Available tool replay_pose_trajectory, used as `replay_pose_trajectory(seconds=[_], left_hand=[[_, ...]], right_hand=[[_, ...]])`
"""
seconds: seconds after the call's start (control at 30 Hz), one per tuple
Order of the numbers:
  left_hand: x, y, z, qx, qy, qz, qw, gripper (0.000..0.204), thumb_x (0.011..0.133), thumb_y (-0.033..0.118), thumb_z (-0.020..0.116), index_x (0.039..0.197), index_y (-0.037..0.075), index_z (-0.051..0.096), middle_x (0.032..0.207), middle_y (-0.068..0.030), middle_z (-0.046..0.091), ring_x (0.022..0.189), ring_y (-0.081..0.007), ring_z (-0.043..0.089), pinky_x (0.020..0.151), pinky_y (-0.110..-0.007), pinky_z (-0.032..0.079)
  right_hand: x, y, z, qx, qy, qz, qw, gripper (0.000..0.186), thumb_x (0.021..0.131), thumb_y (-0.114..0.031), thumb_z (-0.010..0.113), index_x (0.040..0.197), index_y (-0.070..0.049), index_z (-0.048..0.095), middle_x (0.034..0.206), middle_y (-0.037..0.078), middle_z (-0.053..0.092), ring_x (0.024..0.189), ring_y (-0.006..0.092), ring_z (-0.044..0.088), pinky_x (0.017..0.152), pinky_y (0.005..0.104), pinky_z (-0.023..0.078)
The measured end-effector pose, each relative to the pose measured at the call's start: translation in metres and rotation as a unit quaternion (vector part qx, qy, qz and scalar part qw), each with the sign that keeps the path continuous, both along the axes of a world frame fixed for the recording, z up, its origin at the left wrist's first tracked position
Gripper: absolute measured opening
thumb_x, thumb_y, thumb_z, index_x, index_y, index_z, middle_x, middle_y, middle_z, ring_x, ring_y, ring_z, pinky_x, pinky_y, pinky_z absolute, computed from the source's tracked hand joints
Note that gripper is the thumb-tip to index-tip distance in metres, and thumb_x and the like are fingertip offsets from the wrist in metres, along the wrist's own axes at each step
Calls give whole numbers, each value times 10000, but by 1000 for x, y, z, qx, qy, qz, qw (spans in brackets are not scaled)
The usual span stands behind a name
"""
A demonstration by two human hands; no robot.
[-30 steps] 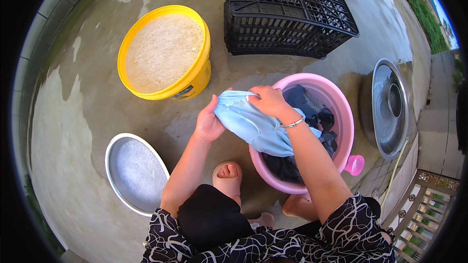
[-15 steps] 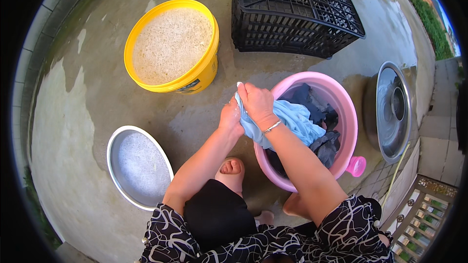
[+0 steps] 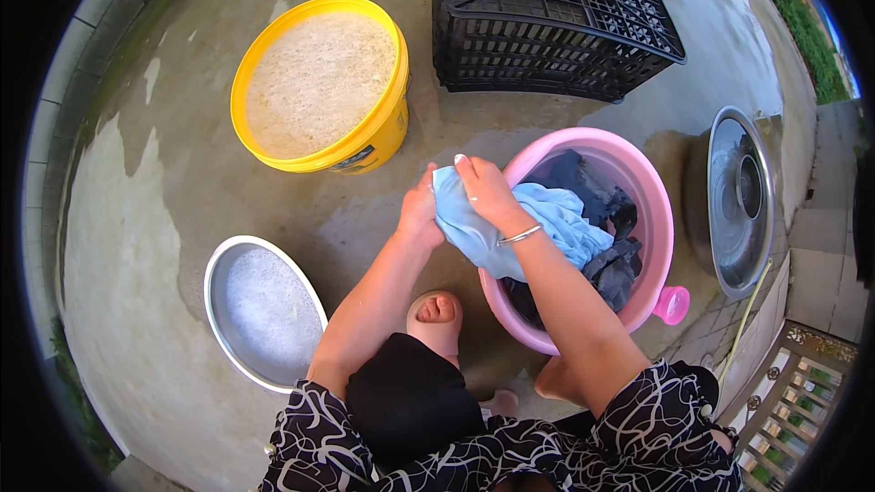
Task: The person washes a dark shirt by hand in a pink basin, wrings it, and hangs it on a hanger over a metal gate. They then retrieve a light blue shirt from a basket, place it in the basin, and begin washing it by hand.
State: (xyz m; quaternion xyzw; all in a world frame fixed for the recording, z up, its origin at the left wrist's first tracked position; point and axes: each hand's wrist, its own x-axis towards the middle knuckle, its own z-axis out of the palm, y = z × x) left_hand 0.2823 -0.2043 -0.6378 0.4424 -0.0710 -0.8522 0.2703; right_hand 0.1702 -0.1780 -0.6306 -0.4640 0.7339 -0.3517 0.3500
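A light blue cloth, perhaps a garment, stretches between my two hands and trails into a pink bucket. My left hand is closed on its left edge, with specks of suds on the skin. Gripping the same cloth a little to the right is my right hand, a bracelet on its wrist. Both hands are just left of the bucket's rim, above the wet floor. Dark wet clothes lie in the bucket under and beside the blue cloth. The fingertips behind the cloth are hidden.
A yellow bucket of foamy water stands at the far left. Nearer is a metal basin with suds. An upturned black crate sits at the back, a steel basin at right. A pink cup-like piece adjoins the pink bucket.
My hands have moved slightly apart, the left one shifting leftward. More of the blue cloth is spread flat between them. Both hands still grip it.
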Motion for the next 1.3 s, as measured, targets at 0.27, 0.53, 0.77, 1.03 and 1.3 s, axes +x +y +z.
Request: replay_pose_trajectory(seconds=[0.27, 0.53, 0.77, 1.03, 1.3], left_hand=[[14, -8, 2, 7, 10, -24, 1000, 588, 824, 532, 429, 1042, -11, 488, 1007, -124, 576, 937, -249, 553, 862, -386, 423], [8, -10, 4, -59, -7, -95, 994, 346, 818, 348, 571, 953, 35, 508, 929, -91, 591, 870, -198, 569, 804, -349, 457], [-1, -6, -6, -60, 5, -99, 993, 281, 876, 313, 478, 932, 41, 518, 924, -91, 593, 859, -207, 573, 804, -344, 457], [5, -12, -10, -52, 65, -90, 992, 375, 894, 339, 421, 1045, 7, 509, 998, -120, 585, 918, -235, 563, 843, -368, 438], [6, -15, -8, -56, 38, -57, 996, 389, 887, 358, 430, 1043, 11, 510, 1019, -111, 578, 922, -231, 559, 839, -369, 439]], right_hand=[[-72, 38, 2, -23, -632, -173, 755, 171, 861, -141, 504, 954, -10, 562, 867, 71, 599, 738, 160, 585, 684, 268, 483], [-109, 64, -39, 5, -708, -306, 636, 125, 853, -96, 505, 900, 12, 546, 832, 105, 592, 722, 188, 578, 637, 283, 502], [-107, 59, -63, 64, -647, -415, 637, 194, 877, -179, 473, 757, -28, 490, 645, 52, 478, 550, 149, 465, 469, 225, 399], [-49, 31, 33, 76, -477, -75, 872, 217, 868, -242, 486, 830, -29, 502, 573, 29, 457, 454, 150, 453, 399, 237, 353], [-32, 6, 18, -66, 250, 48, 965, 338, 807, -355, 532, 762, -23, 576, 744, 175, 600, 700, 324, 580, 590, 405, 438]])
